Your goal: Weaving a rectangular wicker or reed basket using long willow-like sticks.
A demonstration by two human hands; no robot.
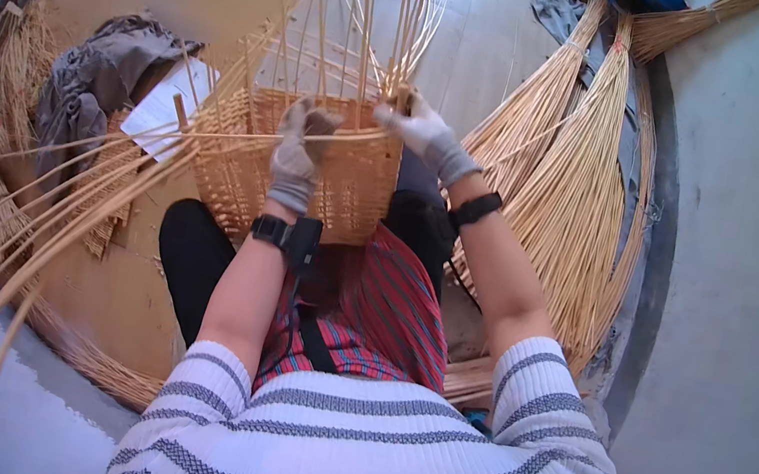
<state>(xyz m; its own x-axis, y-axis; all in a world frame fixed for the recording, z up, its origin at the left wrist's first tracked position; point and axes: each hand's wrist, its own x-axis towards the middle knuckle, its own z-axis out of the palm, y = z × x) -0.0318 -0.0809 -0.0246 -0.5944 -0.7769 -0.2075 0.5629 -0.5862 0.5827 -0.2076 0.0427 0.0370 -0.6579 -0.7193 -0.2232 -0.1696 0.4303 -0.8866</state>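
A half-woven wicker basket rests against my knees, its thin upright stakes rising from the far side. My left hand, in a pale work glove, is closed at the near rim on a cane strand that runs along the top edge. My right hand, gloved too, is closed around the rim at the basket's right corner, where stakes stand close together. Its fingertips are partly hidden there. Long loose canes fan out from the basket's left corner toward the lower left.
Large tied bundles of cane lie on the floor to the right. At the left are a grey cloth, a white sheet, a woven piece and more loose cane. A striped red cloth covers my lap.
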